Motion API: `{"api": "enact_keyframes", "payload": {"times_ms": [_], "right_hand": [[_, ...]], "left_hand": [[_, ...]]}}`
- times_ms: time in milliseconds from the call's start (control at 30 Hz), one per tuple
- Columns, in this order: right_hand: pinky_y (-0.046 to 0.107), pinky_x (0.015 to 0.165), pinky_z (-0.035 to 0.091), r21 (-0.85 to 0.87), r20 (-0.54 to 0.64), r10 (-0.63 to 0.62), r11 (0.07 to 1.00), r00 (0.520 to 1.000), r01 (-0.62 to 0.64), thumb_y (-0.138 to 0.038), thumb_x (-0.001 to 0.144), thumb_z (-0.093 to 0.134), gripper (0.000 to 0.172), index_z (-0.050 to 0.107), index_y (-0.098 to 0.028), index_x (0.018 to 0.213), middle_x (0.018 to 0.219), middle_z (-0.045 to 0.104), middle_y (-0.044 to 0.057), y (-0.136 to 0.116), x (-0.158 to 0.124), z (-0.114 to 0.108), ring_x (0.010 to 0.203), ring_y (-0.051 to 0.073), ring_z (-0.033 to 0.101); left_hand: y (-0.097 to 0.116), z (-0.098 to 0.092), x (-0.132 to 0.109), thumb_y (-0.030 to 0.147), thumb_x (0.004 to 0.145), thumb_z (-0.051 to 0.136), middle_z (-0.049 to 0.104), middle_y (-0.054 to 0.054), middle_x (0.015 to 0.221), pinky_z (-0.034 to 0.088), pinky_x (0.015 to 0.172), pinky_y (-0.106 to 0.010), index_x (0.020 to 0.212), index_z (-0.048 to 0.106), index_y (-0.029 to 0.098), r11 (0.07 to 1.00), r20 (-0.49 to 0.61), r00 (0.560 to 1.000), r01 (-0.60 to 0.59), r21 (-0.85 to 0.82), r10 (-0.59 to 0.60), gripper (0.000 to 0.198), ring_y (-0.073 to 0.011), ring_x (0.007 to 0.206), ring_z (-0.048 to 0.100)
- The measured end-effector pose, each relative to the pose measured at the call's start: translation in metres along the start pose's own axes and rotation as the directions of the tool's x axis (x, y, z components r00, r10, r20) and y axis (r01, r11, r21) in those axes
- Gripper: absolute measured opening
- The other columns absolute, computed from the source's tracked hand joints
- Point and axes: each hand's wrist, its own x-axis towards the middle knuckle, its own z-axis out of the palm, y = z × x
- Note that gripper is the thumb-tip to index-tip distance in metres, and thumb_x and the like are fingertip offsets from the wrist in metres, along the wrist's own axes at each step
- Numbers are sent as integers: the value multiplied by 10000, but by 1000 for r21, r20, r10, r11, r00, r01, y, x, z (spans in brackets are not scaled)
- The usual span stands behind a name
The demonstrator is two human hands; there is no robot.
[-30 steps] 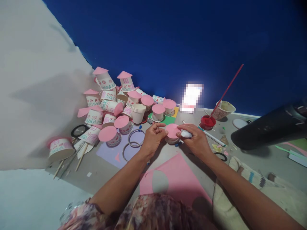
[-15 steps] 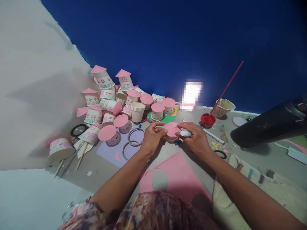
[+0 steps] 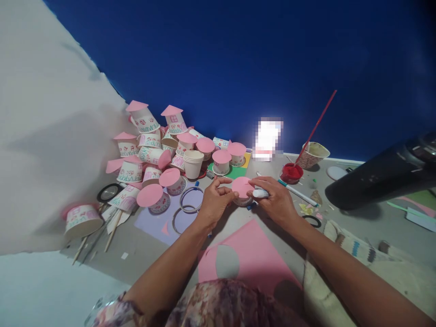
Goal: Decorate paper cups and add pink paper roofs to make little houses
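A paper cup with a round pink paper top point(image 3: 242, 187) stands on the grey table between both hands. From the left, my left hand point(image 3: 218, 199) touches the edge of the pink top with its thumb and fingers closed round it. On the other side, my right hand point(image 3: 274, 200) has a white marker point(image 3: 260, 193) held in its fingers, while its fingertips rest on the right side of the pink top. Below lies a pink sheet point(image 3: 252, 254) with a round hole cut in it.
Decorated cups with pink tops point(image 3: 150, 159) are piled at the left, near plain stacked cups point(image 3: 193, 164). Tape rings point(image 3: 183, 220) lie on purple paper. A red paint pot point(image 3: 292, 173), a black cylinder point(image 3: 381, 175) and a cloth point(image 3: 337, 259) are at the right.
The view has shifted slightly, so most things sit a little lower and further left. Both hands stay at the cup's pink top, with only small finger movements.
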Motion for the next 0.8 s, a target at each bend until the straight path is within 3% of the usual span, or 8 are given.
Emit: {"api": "enact_keyframes", "payload": {"times_ms": [800], "right_hand": [[419,934,600,-21,-13,-11,1000,1000,11,-312,921,746,221,820,-250,1119,1157,796,99,3,-1,2,1040,283,753]], "left_hand": [[-3,0,2,279,589,870,632,77,585,326,514,-224,1067,582,169,1000,7,1000,-25,-10,25,569,-75,484,461]]}}
